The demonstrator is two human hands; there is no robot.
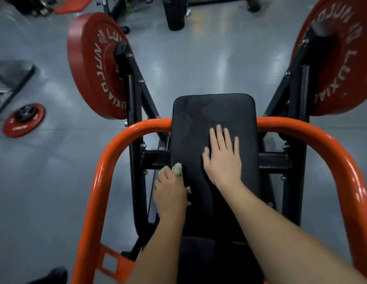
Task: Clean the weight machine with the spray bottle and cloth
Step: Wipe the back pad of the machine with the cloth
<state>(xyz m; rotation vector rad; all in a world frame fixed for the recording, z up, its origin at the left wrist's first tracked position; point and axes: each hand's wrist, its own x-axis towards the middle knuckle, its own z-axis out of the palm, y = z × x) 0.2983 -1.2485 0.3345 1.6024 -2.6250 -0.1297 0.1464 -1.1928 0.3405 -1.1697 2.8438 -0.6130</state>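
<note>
Under the curled fingers of the left hand [170,191] I can see the cloth [177,168], a pale greenish wad gripped tight. One lump pokes out ahead of the knuckles and smaller scraps show on the thumb side. That hand and the cloth press against the near left edge of the black pad [213,111] on the weight machine [272,160], partly over the pad's side.

Just to the right of it, apart from the cloth, the right hand [222,158] lies flat on the pad. Its fingers are straight and slightly spread, pointing away from me, and it holds nothing.

Beside the left wrist, on its outer side, I make out a sliver of blue [157,213], but I cannot tell what it is.

An orange bar [109,160] curves round both hands, passing behind the pad beyond the fingertips and running back along either forearm. Further ahead of the hands, a big red weight plate [94,66] hangs on the black frame to the left, and a second one [338,58] hangs to the right. Well off to the left of the left hand, a small red plate [24,119] lies on the grey floor [199,58].
</note>
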